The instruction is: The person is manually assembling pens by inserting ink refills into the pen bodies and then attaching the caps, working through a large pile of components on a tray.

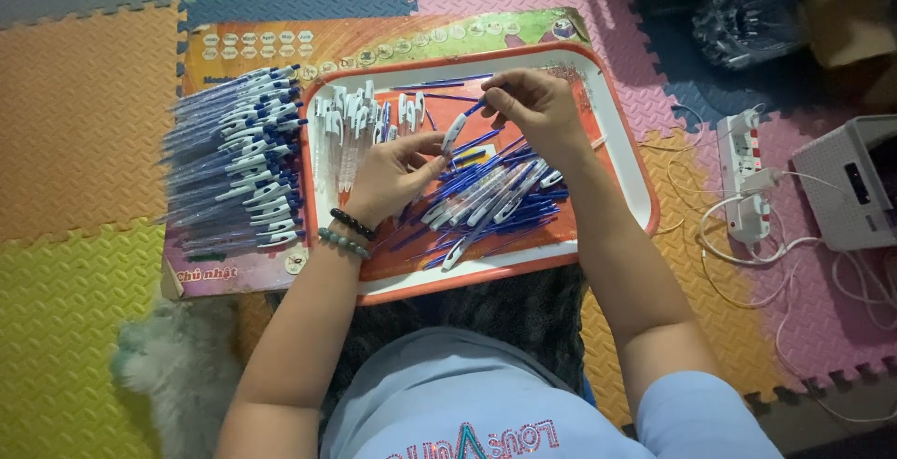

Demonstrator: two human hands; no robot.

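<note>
My left hand [394, 177], with two bead bracelets at the wrist, pinches the lower end of a white pen with blue trim [455, 130]. My right hand [534, 109] grips the same pen's upper blue tip. Both hands hover over an orange tray with a white rim [619, 132]. In the tray lies a loose heap of blue refills and white pen parts [495, 199]. A row of clear and white pen barrels [360, 123] lies at its left end. Left of the tray, a pile of assembled blue and white pens [234, 162] rests on a printed board [245, 270].
Coloured foam puzzle mats [84, 123] cover the floor. At the right are a white power strip [743, 174] with plugs and trailing white cables, and a white box-shaped device [850, 183]. A crumpled clear plastic bag [747, 15] lies at the top right. Something white and fluffy [177, 375] sits at the lower left.
</note>
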